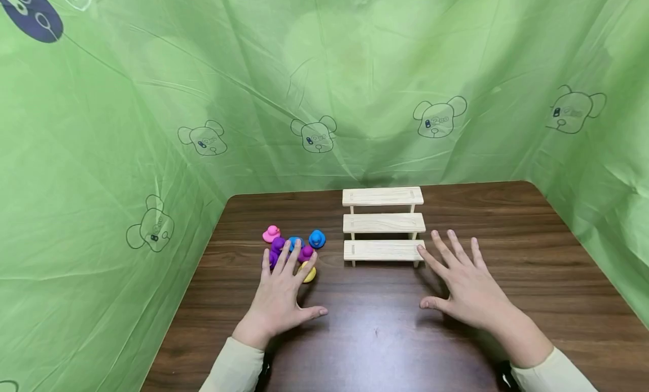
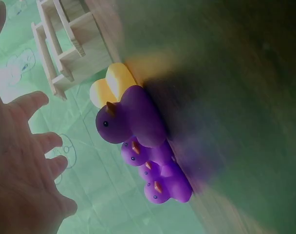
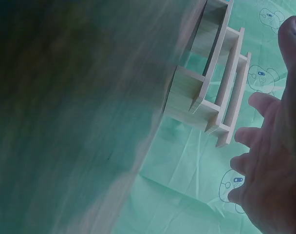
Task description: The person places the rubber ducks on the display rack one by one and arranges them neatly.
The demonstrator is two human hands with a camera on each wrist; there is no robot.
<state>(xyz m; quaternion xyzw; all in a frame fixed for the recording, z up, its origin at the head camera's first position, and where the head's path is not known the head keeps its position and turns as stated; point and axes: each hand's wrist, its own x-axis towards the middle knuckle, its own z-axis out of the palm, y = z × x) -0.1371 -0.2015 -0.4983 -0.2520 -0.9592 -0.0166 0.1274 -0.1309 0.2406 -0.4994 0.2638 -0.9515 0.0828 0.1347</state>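
Observation:
Several small rubber ducks stand in a cluster left of the wooden rack: a pink duck, a blue duck, a yellow duck and purple ones. My left hand is spread above the near side of the cluster, fingers apart, holding nothing; its fingers partly cover some ducks. The three-tier wooden rack carries nothing on its shelves. My right hand is spread at the rack's right side, index fingertip over the lowest shelf's right end; contact cannot be told. It holds nothing.
A dark wood-grain table lies under everything. Green cloth printed with bear heads hangs behind the table and along both sides. The rack stands near the table's back edge.

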